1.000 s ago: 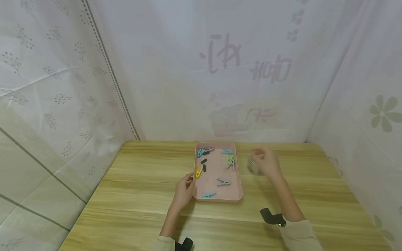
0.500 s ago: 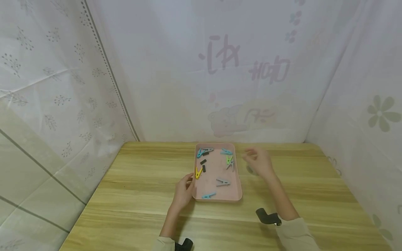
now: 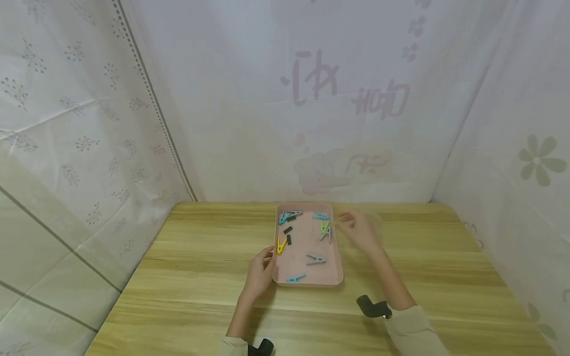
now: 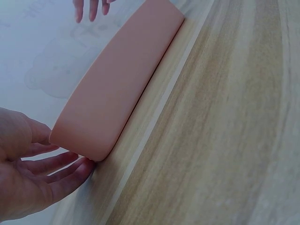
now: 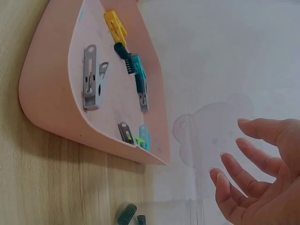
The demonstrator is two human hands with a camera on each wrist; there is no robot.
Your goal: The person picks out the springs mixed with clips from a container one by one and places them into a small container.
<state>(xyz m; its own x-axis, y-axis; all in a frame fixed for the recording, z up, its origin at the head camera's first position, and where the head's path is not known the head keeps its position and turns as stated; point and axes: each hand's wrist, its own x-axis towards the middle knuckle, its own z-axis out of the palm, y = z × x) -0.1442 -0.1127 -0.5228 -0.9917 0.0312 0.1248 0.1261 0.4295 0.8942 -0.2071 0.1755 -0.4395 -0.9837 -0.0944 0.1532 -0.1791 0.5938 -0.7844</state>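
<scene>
A pink tray (image 3: 307, 282) holds several clothespins, among them a yellow clothespin (image 3: 281, 245), a grey clothespin (image 5: 92, 79) and a blue clothespin (image 3: 296, 278). Small dark ribbed pieces (image 3: 288, 230) lie along its left side. My left hand (image 3: 260, 271) holds the tray at its left side, thumb by the rim and fingers against the lower corner in the left wrist view. Just right of the tray, my right hand (image 3: 359, 231) hovers with loosely bent fingers and nothing in them. Behind it shows the faint rim of a clear jar (image 3: 376, 216).
Dark green ribbed pieces (image 5: 126, 214) appear low in the right wrist view, by the clear jar's faint outline. Light wooden table (image 3: 196, 277) surrounds the tray. Printed cloth (image 3: 240, 123) hangs at the back and both sides.
My right hand has moved left from over the clear jar toward the tray's right edge. The left hand and the tray have stayed in place.
</scene>
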